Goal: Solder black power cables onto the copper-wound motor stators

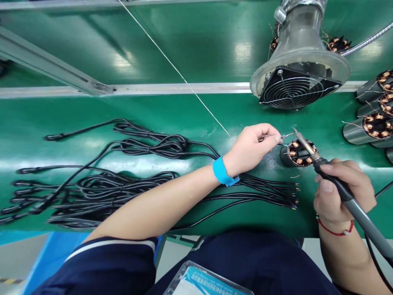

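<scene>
My left hand (251,148), with a blue wrist strap, pinches a thin solder wire (172,65) that runs up and away to the far left. Its fingertips hold the wire end just left of a motor stator (296,153) with copper windings, lying on the green bench (215,119). My right hand (340,190), with a red string bracelet, grips a soldering iron (344,190). The iron's tip (297,134) meets the solder wire end above the stator's top edge.
Several black cables (123,172) lie bundled across the bench left of my arm, their stripped ends near the stator. A fume extractor with a fan grille (296,88) hangs just behind the stator. More wound stators (373,127) lie at the right edge.
</scene>
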### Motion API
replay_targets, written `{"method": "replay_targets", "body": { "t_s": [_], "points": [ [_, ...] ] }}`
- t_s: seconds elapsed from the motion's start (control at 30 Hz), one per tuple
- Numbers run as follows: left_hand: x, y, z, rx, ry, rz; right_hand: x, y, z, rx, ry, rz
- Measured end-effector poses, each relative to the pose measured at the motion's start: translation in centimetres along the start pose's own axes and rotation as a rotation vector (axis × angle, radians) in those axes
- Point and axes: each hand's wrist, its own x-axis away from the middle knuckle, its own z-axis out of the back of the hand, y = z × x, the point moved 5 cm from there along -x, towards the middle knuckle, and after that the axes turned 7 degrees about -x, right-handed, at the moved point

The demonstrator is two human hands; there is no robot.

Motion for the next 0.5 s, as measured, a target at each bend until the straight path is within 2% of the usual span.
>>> {"method": "replay_targets", "body": {
  "t_s": [0.1, 0.27, 0.4, 0.5],
  "points": [
    [0.0, 0.0, 0.0, -0.006, -0.003, -0.011, -0.1, 0.2, 0.0, 0.028, -0.023, -0.041],
    [0.0, 0.0, 0.0, -0.001, -0.007, -0.013, 0.2, 0.3, -0.3, 0.109, -0.034, -0.014],
    [0.0, 0.0, 0.0, 0.012, -0.008, -0.01, 0.2, 0.0, -0.4, 0.07, 0.023, -0.123],
    [-0.1, 0.0, -0.1, 0.015, -0.014, -0.016, -0.7, -0.7, -0.6, 0.051, 0.015, -0.189]
  ]
}}
